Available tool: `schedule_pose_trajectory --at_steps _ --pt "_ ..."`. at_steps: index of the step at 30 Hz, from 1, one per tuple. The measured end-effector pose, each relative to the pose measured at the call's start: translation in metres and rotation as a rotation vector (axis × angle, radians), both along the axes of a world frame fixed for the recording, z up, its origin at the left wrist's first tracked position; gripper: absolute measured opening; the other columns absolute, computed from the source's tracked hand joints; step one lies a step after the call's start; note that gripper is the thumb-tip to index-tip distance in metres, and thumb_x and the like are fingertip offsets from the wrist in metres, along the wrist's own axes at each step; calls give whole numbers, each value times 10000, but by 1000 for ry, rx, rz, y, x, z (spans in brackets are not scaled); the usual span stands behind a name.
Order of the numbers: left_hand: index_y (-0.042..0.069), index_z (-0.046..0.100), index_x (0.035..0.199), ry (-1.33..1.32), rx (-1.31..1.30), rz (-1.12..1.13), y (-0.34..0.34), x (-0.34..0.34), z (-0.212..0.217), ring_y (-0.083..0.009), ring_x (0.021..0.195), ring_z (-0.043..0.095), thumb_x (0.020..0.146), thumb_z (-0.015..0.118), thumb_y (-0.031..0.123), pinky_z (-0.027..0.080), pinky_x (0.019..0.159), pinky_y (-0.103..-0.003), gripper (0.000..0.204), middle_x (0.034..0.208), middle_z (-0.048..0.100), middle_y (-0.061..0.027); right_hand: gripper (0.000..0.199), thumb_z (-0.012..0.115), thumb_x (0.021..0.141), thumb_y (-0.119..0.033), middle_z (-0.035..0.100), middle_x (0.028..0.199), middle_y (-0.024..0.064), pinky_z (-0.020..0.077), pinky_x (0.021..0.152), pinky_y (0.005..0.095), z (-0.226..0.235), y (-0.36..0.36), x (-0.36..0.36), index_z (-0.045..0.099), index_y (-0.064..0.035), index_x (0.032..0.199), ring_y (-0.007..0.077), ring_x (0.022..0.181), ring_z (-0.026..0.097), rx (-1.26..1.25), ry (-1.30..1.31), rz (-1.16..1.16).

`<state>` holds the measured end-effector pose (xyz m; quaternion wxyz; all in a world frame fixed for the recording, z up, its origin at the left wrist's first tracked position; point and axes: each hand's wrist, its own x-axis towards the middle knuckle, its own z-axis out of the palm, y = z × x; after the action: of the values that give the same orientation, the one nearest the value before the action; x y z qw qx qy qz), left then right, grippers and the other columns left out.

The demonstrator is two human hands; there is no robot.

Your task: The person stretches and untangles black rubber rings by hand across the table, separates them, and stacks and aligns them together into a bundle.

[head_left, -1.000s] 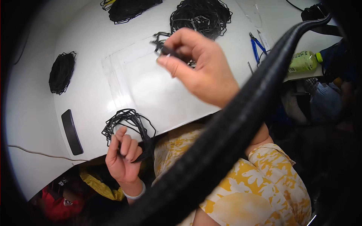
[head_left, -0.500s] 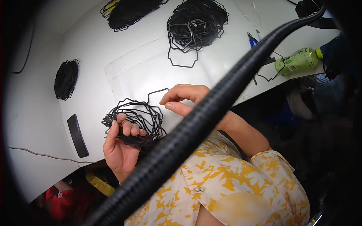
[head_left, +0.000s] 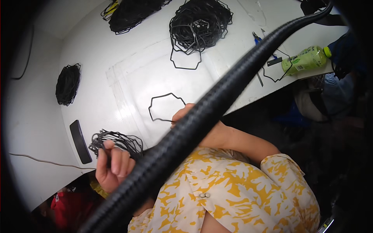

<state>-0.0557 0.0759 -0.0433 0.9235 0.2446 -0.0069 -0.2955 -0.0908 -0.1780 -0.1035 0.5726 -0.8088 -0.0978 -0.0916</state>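
Note:
A bunch of thin black angular gaskets [head_left: 130, 144] is gripped in my left hand [head_left: 112, 165], low at the left near the table's front edge. Its fingers curl round the bunch. My right hand [head_left: 181, 113] pinches a single black gasket [head_left: 171, 94], whose notched loop stands out to the left over the white table [head_left: 136, 83]. A thick black braided cord [head_left: 194, 116] crosses close in front of the camera and hides part of the right hand.
A large heap of black gaskets [head_left: 211, 29] lies at the back, with another pile [head_left: 132, 15] left of it. A smaller bundle [head_left: 68, 84] and a dark flat bar [head_left: 80, 141] are at left. At right lie blue-handled pliers [head_left: 256, 38] and a green bottle [head_left: 309, 59].
One gasket has come away from the bunch in my right hand, which moved down and slightly right. My left hand has shifted down and left with the bunch.

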Motion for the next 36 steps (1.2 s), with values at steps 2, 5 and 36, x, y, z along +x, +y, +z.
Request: schedule_pose_trajectory --at_steps 2,5,36 --pt "-46 484 1261 167 411 70 -10 -20 -1 -192 823 541 1018 385 253 434 642 -285 398 937 583 -106 100 686 795 -105 613 720 85 452 600 370 11 6 9 620 -34 820 262 665 561 14 -50 -47" --pt "-69 437 1329 17 586 -67 -42 -26 9 -278 1102 558 1007 410 244 459 888 -391 450 1204 579 -178 115 694 787 -106 614 735 74 461 616 356 34 22 8 631 -31 847 258 676 559 6 -248 48" --pt "-82 342 1408 -219 234 26 -53 -4 -39 -402 1420 186 644 205 972 209 1125 -550 1310 1495 203 -330 989 311 832 -784 487 1341 221 362 1051 367 54 -1 68 389 35 1382 266 1326 387 701 506 1013"
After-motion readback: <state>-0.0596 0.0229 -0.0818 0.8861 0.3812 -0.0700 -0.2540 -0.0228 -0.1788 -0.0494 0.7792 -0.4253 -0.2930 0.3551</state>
